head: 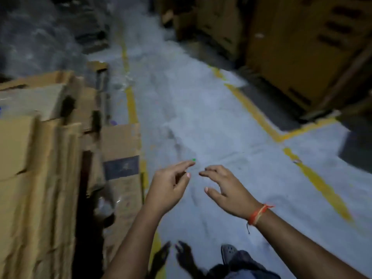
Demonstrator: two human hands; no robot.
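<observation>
**Warehouse aisle: both hands empty above the floor**

Grey concrete floor (201,121) runs up the middle of the view, with painted yellow lines (131,105) along both sides. The frame is blurred and fine detail is unreadable.

Left side: a tall stack of flattened brown corrugated cardboard sheets (36,158), edges toward the camera. Just right of it is a flattened brown cardboard carton with a dark blue-grey label (120,141), at the floor's edge and overlapping the left yellow line. The label text cannot be made out.

Right side, further off: large yellow-brown cartons (291,47) stand behind the right yellow line.

Left hand (169,188): held out over the floor, fingers relaxed and slightly bent, forefinger extended, holding nothing. It is near the labelled carton, to its right, and not touching it.

Right hand (227,190): palm down, fingers spread and loosely curved, holding nothing. An orange thread band (257,214) is on the wrist. The fingertips of the two hands are close together but apart.

Lower edge: a grey perforated clog (228,251) on the floor beneath the right forearm, with the hands' shadows beside it.
</observation>
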